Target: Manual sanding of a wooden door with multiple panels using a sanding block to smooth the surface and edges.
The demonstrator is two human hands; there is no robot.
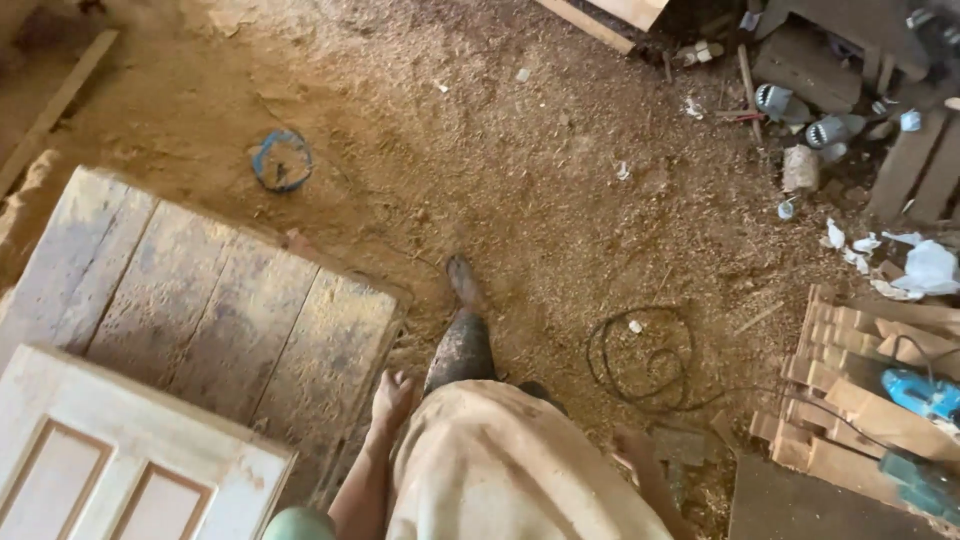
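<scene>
Walking step: my left hand (392,397) hangs loose-fingered, empty, beside the plank pallet (215,300) edge; right hand (632,447) grip unclear. Next needs careful footing past cable (645,360).

The right hand (632,447) at lower middle is blurred and partly behind the body, so its fingers cannot be told. The panelled door (120,460) is cut off by the lower left corner. The blue power tool (920,395) runs out of the right edge, its shape unclear.
</scene>
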